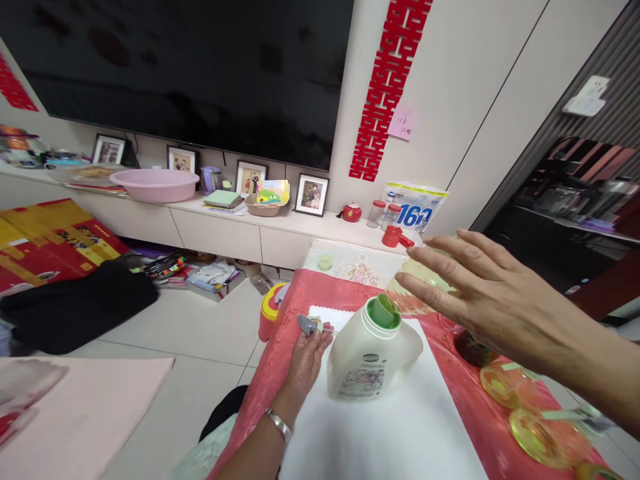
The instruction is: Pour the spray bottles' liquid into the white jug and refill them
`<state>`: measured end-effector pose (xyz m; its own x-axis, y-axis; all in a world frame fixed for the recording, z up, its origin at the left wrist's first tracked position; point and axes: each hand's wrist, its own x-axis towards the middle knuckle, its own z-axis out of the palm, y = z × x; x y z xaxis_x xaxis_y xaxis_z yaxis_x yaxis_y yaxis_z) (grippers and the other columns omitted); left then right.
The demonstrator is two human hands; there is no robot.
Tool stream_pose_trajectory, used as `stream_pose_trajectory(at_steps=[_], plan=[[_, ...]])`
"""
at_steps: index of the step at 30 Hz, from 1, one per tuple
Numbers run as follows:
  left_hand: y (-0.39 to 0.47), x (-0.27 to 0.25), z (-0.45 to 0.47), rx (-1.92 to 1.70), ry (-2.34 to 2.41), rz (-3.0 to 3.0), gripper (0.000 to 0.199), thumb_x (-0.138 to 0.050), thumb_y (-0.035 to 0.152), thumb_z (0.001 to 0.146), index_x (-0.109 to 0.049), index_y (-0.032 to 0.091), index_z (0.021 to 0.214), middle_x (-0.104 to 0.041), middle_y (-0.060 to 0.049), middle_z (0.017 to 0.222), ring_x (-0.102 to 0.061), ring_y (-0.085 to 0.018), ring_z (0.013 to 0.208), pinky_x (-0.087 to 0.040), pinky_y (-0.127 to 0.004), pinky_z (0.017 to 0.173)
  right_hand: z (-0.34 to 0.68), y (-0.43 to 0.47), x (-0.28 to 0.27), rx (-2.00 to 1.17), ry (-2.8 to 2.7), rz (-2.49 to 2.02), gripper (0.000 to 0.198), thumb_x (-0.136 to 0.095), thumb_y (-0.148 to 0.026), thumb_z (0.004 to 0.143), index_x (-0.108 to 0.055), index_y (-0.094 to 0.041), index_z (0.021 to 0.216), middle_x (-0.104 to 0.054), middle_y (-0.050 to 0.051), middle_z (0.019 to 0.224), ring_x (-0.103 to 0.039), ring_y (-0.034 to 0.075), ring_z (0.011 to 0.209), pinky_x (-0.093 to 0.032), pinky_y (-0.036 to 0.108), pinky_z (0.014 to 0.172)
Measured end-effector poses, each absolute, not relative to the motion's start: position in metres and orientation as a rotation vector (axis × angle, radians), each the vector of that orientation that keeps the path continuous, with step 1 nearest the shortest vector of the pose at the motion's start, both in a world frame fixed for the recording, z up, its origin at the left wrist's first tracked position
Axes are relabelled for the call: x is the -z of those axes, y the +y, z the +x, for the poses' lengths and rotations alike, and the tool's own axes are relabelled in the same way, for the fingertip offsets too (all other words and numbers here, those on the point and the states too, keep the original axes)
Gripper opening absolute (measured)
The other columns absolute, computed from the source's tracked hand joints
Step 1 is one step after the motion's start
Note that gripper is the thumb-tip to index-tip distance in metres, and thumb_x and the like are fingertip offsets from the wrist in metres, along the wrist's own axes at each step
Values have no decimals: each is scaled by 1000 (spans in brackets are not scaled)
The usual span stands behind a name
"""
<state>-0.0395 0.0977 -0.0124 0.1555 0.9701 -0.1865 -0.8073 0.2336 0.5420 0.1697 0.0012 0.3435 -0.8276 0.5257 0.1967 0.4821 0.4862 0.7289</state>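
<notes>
A white detergent bottle (367,363) stands uncapped on a white sheet (400,437), with a green pouring spout (384,310) showing inside its neck. Left of the bottle, my left hand (307,357) is closed around a small grey piece with a pale part (307,325); its exact kind is unclear. My right hand (475,283) hovers up and to the right of the bottle mouth, fingers stretched and holding nothing. Behind those fingers, a pale yellow ribbed glass bowl (413,293) is partly hidden.
A red cloth (320,287) covers the table. Yellow glass vessels (535,437) and a dark round thing (473,350) line its right side. Beyond are a red jar (351,212), a blue-and-white bag (415,207) and a pink basin (155,185). A red-and-yellow stool (270,310) stands left.
</notes>
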Motion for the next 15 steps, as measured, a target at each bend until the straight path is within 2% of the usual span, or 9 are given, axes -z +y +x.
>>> stream_pose_trajectory(at_steps=[7,12,15], plan=[[98,11,-41,-1291,556,331,50,-95,33,63,-67,21,103,-77,-6,104,-73,-20,100,-50,-38,104,164,-1,-337,-1293,2670,937,37,-34,-8,102,-47,-15,136,-43,17,145,-43,38,133,-43,62,104],[95,5,-39,-1293,539,301,50,-97,30,59,-68,20,99,-77,-5,101,-73,-20,98,-49,-39,107,179,-6,-322,-1175,2695,1299,50,-36,-2,93,-48,-18,139,-41,16,145,-43,36,132,-49,58,99],[94,-1,-39,-1317,527,267,46,-97,26,60,-68,19,95,-76,-4,96,-74,-20,97,-48,-41,109,194,-21,-308,-1008,2789,1565,47,-42,-14,94,-47,-18,141,-43,16,141,-49,33,124,-56,54,92]])
